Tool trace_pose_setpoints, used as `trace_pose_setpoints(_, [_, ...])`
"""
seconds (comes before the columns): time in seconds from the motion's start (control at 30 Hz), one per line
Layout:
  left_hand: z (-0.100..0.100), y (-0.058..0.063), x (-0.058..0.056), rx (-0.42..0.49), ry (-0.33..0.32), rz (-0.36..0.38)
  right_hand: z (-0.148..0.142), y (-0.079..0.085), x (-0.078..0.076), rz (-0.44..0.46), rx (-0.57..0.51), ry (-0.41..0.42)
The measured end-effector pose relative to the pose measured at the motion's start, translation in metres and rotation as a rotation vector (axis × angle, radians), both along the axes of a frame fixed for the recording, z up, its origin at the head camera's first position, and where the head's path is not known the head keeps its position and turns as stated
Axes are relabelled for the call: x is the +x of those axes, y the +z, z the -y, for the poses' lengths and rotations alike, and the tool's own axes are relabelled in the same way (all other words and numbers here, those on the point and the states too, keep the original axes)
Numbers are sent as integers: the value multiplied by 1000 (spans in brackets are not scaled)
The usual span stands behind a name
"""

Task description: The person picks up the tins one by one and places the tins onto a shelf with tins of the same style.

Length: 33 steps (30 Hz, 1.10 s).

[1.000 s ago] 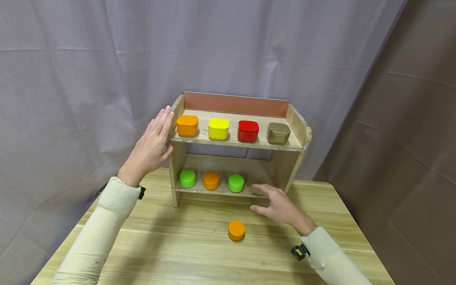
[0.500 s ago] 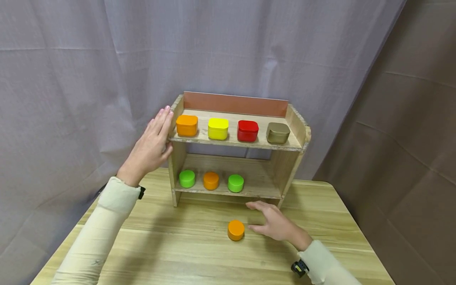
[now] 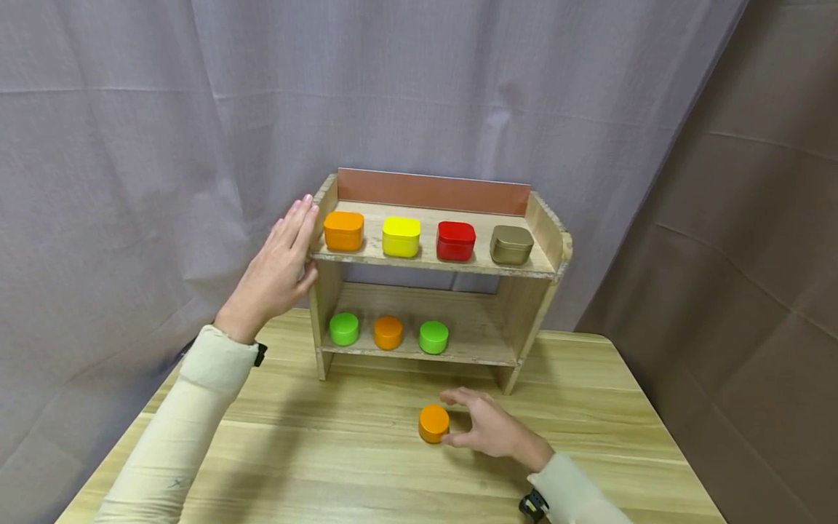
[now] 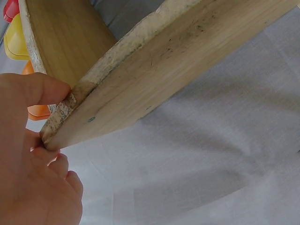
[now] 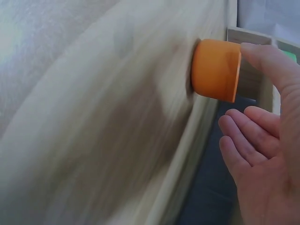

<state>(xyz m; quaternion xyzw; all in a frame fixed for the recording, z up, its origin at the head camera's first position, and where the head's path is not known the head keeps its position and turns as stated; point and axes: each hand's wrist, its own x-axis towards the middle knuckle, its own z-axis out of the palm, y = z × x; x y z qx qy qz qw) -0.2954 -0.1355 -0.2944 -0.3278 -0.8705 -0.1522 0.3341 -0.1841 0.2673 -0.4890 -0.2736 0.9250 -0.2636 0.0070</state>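
Observation:
On the table, in front of the shelf, stands an orange round container point(image 3: 434, 423). My right hand point(image 3: 491, 429) is right beside it, fingers and thumb spread. The right wrist view has the thumb point(image 5: 267, 58) at the rim of the same orange container point(image 5: 215, 69), while the other fingers point(image 5: 251, 140) stay apart from it. My left hand point(image 3: 278, 266) lies against the left side panel of the wooden shelf point(image 3: 419, 358), fingers straight up along it. Close up, the left thumb point(image 4: 47, 89) touches the panel's front edge point(image 4: 98, 72).
A green container point(image 3: 343, 329), an orange one point(image 3: 388, 332) and another green one point(image 3: 433, 337) line the lower shelf. Above sit rounded square boxes: orange point(image 3: 344, 231), yellow point(image 3: 401, 237), red point(image 3: 455, 241) and bronze point(image 3: 511, 244). A grey curtain point(image 3: 419, 87) hangs behind.
My right hand has come from the lower shelf's right end, forward and down to the orange container on the table. The left hand and the shelf stay in place.

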Motion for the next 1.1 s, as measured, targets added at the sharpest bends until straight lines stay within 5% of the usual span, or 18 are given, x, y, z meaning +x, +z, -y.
trace_pose_setpoints(0.63, [0,-2,-1,0,-1,1,9,-14,-6,-43,15,36])
trace_pose_setpoints(1.1, [1,0,-1,-3,2,-1,12,-16,-10,14,1,19])
